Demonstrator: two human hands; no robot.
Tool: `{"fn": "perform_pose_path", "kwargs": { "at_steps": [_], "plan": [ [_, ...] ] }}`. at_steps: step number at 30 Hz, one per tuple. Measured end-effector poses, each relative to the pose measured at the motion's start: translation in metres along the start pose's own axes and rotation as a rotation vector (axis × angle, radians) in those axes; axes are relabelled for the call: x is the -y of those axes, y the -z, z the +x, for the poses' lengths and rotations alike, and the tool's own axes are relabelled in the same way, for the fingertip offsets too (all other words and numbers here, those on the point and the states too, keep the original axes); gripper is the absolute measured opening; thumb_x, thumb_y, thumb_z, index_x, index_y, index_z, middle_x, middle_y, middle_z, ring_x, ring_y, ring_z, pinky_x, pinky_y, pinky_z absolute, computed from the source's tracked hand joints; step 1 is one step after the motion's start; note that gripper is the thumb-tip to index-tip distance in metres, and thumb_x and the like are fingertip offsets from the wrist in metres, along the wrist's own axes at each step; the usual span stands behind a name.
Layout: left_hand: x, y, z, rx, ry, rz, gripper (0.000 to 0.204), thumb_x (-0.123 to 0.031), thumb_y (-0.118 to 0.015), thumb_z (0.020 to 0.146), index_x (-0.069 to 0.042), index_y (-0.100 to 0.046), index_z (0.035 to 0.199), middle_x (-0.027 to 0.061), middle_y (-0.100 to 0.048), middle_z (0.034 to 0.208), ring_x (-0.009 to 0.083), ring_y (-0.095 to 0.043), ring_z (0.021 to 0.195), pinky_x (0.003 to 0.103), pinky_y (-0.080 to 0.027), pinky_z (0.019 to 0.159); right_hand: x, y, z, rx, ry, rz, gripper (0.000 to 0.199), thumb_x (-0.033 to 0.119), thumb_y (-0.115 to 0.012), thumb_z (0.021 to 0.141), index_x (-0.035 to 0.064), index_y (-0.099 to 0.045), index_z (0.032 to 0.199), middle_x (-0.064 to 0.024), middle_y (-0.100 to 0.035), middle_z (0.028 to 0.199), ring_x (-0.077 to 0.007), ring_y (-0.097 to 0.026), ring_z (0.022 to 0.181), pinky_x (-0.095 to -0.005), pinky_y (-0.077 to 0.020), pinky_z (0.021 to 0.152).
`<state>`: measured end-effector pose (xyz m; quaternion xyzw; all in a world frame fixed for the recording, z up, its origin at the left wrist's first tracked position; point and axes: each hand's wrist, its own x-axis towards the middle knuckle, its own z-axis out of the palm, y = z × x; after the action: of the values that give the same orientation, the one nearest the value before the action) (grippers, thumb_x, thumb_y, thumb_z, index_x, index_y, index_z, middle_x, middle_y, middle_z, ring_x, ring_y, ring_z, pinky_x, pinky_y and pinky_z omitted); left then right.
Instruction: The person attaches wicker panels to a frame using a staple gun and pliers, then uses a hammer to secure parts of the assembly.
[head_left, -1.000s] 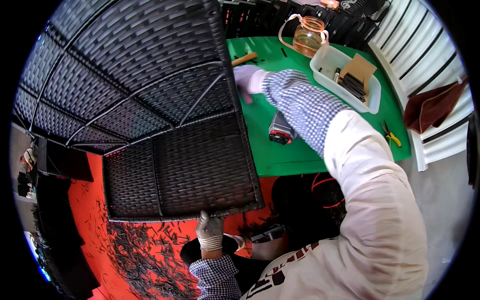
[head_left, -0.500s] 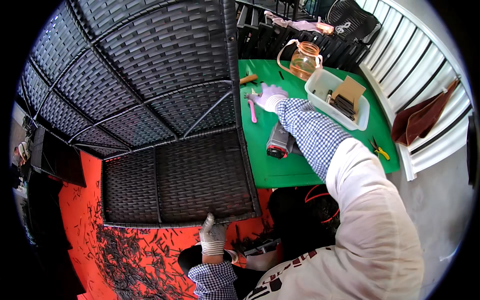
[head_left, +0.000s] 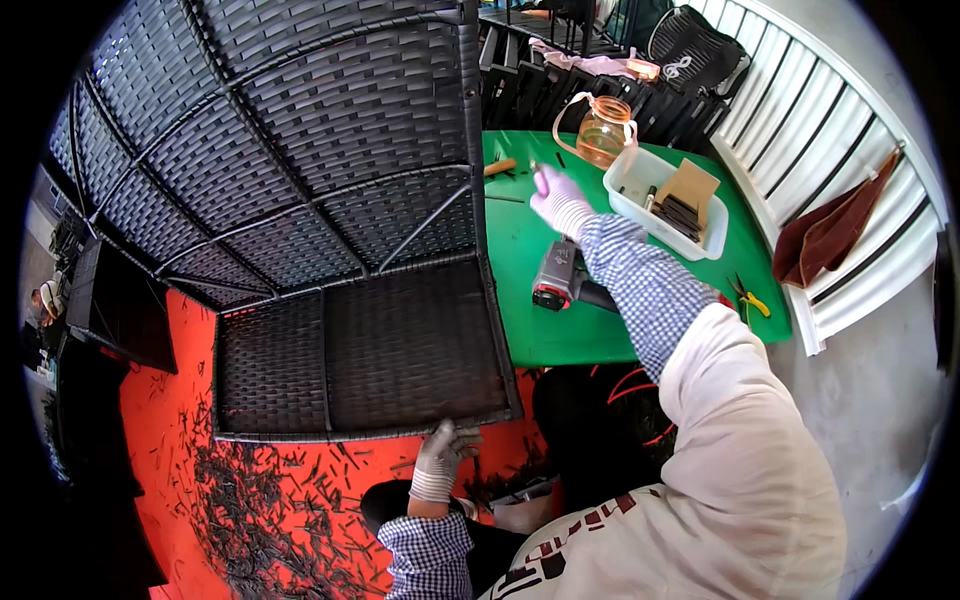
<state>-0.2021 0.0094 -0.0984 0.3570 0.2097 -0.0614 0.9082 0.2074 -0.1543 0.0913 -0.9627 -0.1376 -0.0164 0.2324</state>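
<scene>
A black woven wicker furniture frame [head_left: 330, 130] fills the left, its lower panel [head_left: 410, 350] jutting toward me. My left hand [head_left: 438, 462], in a grey-and-white glove, is closed on the near rim of that lower panel. Over the green table my right hand [head_left: 562, 203], in a lavender glove, is closed round a small hand tool [head_left: 537, 169]. Only its metal tip shows beyond the fingers; the grip is hidden. Just below this hand lies a grey-and-red power tool [head_left: 556, 278], partly covered by my forearm.
On the green table [head_left: 540, 345] are a wooden handle [head_left: 500, 167], an orange-tinted jar [head_left: 605, 132], a clear bin [head_left: 715, 235] with cardboard and dark pieces, and yellow-handled pliers [head_left: 755, 302]. Black scraps [head_left: 250, 510] litter the red floor. A white slatted rail [head_left: 800, 110] borders the right.
The pink-handled tool has left the tabletop, and my right hand has closed and moved slightly right. My left hand has shifted a little right along the rim. The view has tilted slightly.
</scene>
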Motion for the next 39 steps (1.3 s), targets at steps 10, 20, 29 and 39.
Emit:
{"fn": "perform_pose_path", "kwargs": {
  "at_steps": [10,20,29,39],
  "plan": [
    [-0.101,-0.062,-0.005,0.078,-0.319,0.635,0.028,-0.023,-0.059,0.099,0.000,-0.072,0.110,0.0097,-0.072,0.093,0.0179,-0.069,0.083,0.030,-0.053,0.072,0.021,0.023,-0.175,0.575,-0.130,1.172,0.051,0.027,-0.064,0.101,0.0041,-0.050,0.144,-0.0104,-0.061,0.118,-0.0237,-0.063,0.108,-0.0463,-0.0591,0.094],
    [-0.154,-0.119,0.127,-0.339,-0.656,2.048,0.038,-0.036,-0.065,0.093,-0.021,-0.070,0.127,0.0057,-0.061,0.136,0.0311,-0.050,0.128,0.049,-0.039,0.105,0.027,-0.047,-0.202,0.724,-0.362,1.079,0.031,0.024,-0.071,0.093,0.0030,-0.058,0.112,-0.0118,-0.063,0.095,-0.0270,-0.066,0.085,-0.0547,-0.0624,0.071],
    [-0.191,-0.134,0.189,-0.217,0.060,1.860,0.064,-0.067,-0.044,0.097,-0.015,-0.077,0.114,0.0113,-0.069,0.130,0.0303,-0.062,0.126,0.042,-0.046,0.106,0.044,-0.045,-0.178,0.837,-0.514,1.066,0.026,0.020,-0.069,0.092,0.0001,-0.058,0.103,-0.0106,-0.062,0.087,-0.0263,-0.066,0.079,-0.0578,-0.0617,0.074],
    [-0.193,-0.120,0.219,-0.230,0.191,1.644,0.042,-0.046,-0.055,0.098,-0.012,-0.075,0.084,0.0001,-0.070,0.071,0.0149,-0.063,0.057,0.033,-0.051,0.056,0.054,-0.049,-0.177,0.827,-0.593,1.059,0.028,0.018,-0.066,0.093,-0.0031,-0.056,0.109,-0.0168,-0.064,0.097,-0.0313,-0.066,0.089,-0.0599,-0.0599,0.081]
  ]
}}
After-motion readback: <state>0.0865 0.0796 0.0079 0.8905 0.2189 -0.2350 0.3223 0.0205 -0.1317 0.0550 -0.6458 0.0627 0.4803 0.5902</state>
